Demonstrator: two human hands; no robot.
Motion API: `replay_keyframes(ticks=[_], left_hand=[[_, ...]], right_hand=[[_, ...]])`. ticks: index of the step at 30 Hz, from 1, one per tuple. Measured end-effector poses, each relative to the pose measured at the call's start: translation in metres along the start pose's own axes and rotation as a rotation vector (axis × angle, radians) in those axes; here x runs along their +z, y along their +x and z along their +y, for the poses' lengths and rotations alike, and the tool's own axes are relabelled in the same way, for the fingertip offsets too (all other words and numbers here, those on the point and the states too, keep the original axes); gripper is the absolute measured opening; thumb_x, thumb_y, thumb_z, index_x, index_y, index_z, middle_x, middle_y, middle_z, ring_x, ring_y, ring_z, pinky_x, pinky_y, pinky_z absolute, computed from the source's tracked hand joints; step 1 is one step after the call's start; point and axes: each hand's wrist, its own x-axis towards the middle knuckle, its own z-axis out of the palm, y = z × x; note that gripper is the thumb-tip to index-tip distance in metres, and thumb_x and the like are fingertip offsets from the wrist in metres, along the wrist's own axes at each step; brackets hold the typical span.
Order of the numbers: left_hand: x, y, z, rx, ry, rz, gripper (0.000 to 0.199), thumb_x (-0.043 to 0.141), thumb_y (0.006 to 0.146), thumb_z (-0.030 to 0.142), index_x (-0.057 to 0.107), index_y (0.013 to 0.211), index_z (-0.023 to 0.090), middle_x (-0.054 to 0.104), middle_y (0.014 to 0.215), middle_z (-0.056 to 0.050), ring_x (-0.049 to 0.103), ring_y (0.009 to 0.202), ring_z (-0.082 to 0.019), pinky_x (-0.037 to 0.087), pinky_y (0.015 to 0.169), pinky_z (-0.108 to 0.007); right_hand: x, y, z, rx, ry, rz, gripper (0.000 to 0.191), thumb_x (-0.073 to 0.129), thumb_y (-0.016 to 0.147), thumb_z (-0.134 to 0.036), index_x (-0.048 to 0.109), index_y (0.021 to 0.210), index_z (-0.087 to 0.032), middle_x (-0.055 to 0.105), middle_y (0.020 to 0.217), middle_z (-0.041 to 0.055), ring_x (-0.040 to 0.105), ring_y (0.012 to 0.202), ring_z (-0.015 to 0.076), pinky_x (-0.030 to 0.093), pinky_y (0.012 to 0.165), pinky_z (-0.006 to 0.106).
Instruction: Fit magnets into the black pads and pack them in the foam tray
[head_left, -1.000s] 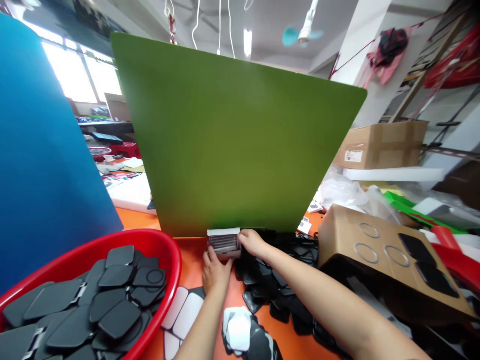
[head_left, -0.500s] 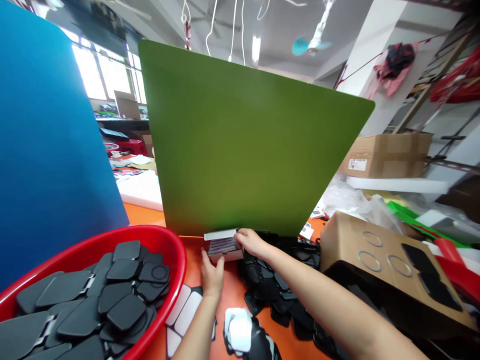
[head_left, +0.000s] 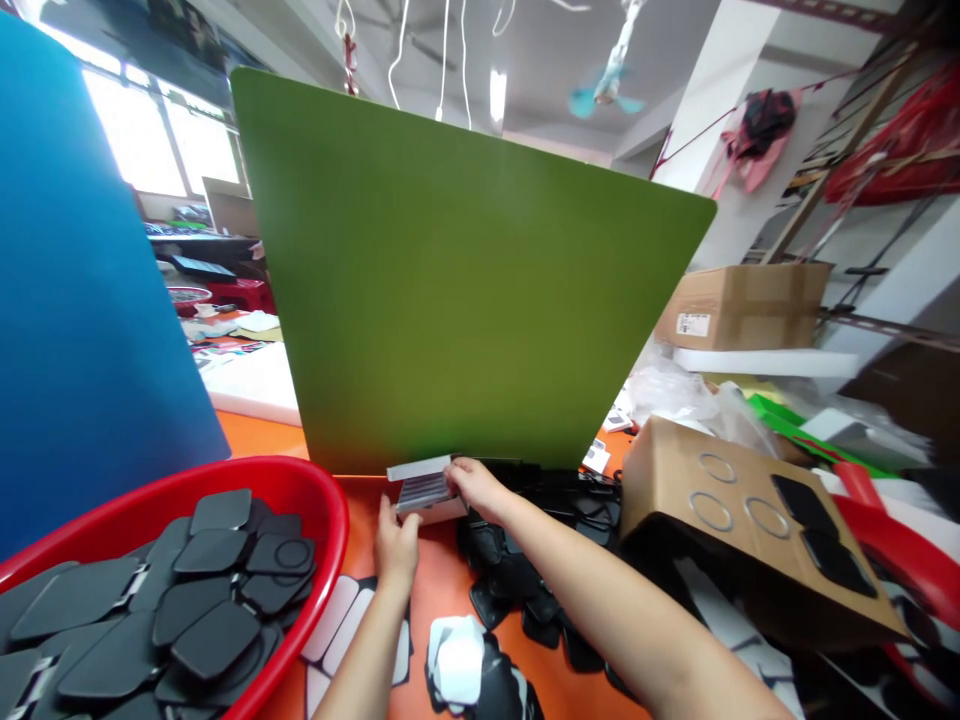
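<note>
Left hand (head_left: 397,552) grips open box (head_left: 445,511); right hand (head_left: 478,489) touches.

My single view looks out from my head, facing forward and down along my bare forearms (head_left: 615,600), so my left hand (head_left: 397,550) and right hand (head_left: 476,487) sit just below its middle. The green board (head_left: 465,280) faces me beyond them, filling the centre. The red basin (head_left: 337,520) is close, cut off at lower left; the wide lens reaches up to the ceiling fan (head_left: 606,95).
</note>
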Motion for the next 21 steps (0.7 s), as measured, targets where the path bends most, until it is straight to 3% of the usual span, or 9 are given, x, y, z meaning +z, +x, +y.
replay_keyframes(ticks=[6, 10, 14, 18, 21], left_hand=[[-0.022, 0.012, 0.005, 0.009, 0.065, -0.019, 0.070, 0.046, 0.074, 0.026, 0.015, 0.136, 0.012, 0.060, 0.108, -0.011, 0.055, 0.101, -0.024, 0.043, 0.085, -0.035], [-0.031, -0.001, 0.012, 0.055, 0.145, -0.028, 0.078, 0.052, 0.070, 0.030, 0.013, 0.136, 0.012, 0.041, 0.129, -0.017, 0.040, 0.118, -0.029, 0.036, 0.093, -0.039], [-0.022, -0.030, 0.017, 0.100, 0.225, -0.011, 0.099, 0.059, 0.064, 0.046, -0.001, 0.137, 0.017, 0.012, 0.143, -0.018, 0.017, 0.128, -0.032, 0.024, 0.100, -0.045], [-0.004, -0.046, 0.016, 0.090, 0.492, 0.044, 0.105, 0.055, 0.061, 0.060, 0.001, 0.136, 0.012, 0.010, 0.140, -0.027, 0.017, 0.127, -0.038, 0.013, 0.100, -0.052], [0.005, -0.044, 0.016, 0.060, 0.582, 0.086, 0.099, 0.050, 0.065, 0.061, 0.000, 0.136, 0.013, 0.011, 0.139, -0.029, 0.021, 0.125, -0.039, 0.015, 0.099, -0.052]], right_hand=[[0.017, -0.014, 0.006, 0.045, 0.120, -0.044, 0.021, 0.038, 0.076, -0.015, 0.044, 0.057, -0.016, 0.046, 0.050, -0.0037, 0.043, 0.047, 0.0076, 0.037, 0.052, 0.019], [0.025, -0.025, 0.022, 0.069, 0.161, -0.098, 0.020, 0.040, 0.077, -0.018, 0.047, 0.059, -0.015, 0.049, 0.051, -0.0028, 0.041, 0.043, 0.0065, 0.034, 0.048, 0.018], [0.026, -0.027, 0.032, 0.076, 0.188, -0.090, 0.022, 0.039, 0.080, -0.026, 0.046, 0.061, -0.016, 0.051, 0.055, -0.0023, 0.039, 0.043, 0.0061, 0.032, 0.047, 0.018], [0.030, -0.026, 0.033, 0.081, 0.162, -0.061, 0.026, 0.041, 0.079, -0.029, 0.047, 0.058, -0.015, 0.050, 0.052, -0.0020, 0.041, 0.045, 0.0066, 0.033, 0.048, 0.019], [0.033, -0.030, 0.031, 0.069, 0.132, -0.041, 0.025, 0.041, 0.077, -0.028, 0.047, 0.055, -0.015, 0.050, 0.050, -0.0019, 0.042, 0.045, 0.0073, 0.034, 0.049, 0.019]])
